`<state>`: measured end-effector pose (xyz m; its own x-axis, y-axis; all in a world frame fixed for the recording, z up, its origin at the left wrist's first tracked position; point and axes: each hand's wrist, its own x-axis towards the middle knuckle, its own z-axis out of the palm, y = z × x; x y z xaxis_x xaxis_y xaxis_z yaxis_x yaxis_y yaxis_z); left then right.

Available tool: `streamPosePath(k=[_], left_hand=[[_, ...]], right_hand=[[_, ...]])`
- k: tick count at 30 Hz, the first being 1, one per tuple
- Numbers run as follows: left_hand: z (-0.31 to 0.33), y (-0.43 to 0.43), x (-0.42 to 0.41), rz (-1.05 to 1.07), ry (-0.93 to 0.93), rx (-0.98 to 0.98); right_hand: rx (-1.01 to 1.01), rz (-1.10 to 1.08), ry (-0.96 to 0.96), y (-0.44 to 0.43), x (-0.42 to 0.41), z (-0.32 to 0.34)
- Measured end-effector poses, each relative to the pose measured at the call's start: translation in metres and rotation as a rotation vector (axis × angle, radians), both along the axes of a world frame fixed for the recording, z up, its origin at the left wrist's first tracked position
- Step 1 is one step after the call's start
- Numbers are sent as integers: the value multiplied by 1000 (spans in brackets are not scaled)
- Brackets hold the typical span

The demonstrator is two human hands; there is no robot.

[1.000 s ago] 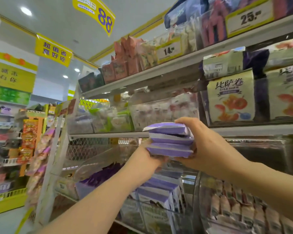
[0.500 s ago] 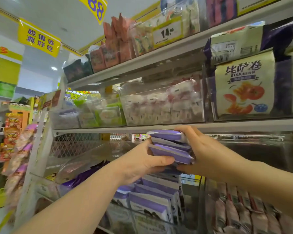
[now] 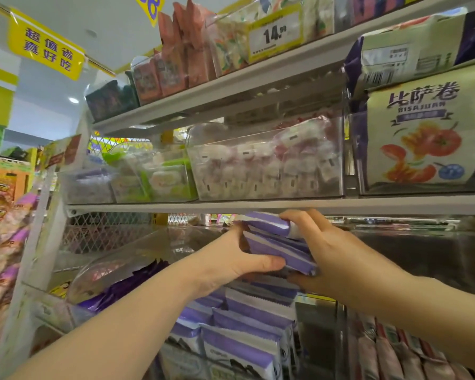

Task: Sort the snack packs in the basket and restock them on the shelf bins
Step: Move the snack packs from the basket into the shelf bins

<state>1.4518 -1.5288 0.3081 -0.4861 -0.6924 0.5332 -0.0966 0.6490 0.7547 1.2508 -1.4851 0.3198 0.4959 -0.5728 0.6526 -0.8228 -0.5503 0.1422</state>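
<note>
Left hand (image 3: 231, 263): gripping the left end of the stack, thumb lying along its lower edge; the fingers are hidden behind the packs.
Right hand (image 3: 332, 250): clasping the right end, fingers curling over the top pack, thumb reaching underneath.
Purple snack packs (image 3: 279, 246): several flat packs in one stack, being held between both hands and tilting down to the right, just under the shelf edge (image 3: 148, 208).
Shelved packs (image 3: 242, 349): purple and white, standing upright in rows directly beneath the stack; contact with it cannot be told.
Clear bin (image 3: 266, 182): sitting on the shelf above the hands, holding small white and pink packs.
Price tag (image 3: 274, 34): showing 14.99 on the top shelf.
</note>
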Motion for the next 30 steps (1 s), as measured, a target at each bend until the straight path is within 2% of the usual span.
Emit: streamPosePath(k=[5,7,10,13,16,18,20,25,28,30], left_hand=[[5,-11,4,74,-133,23],[5,-14,5,204,-222,-37],[1,-21,12,486,-319,-98],[-10,-22,15,610,-410,-165],[-20,-25,16,680,-503,-321],[-22,-22,16,647,-528,-403],[-23,-20,18,590,-567,-426],[-27,-19,30,540,-742,-336],[-28,-15,31,545,-687,-340],[-28,-12,31,551,-628,-360]], right_hand=[[240,9,-149,-21,8,8],[311,5,-158,-31,9,10],[537,33,-194,-45,12,16],[747,-5,-192,-56,15,22],[891,-74,-117,-63,15,26],[889,-52,-73,-61,15,30],[802,-5,20,-58,15,36],[648,-236,228,-48,14,42],[702,-347,285,-46,16,37],[808,-346,203,-51,23,33]])
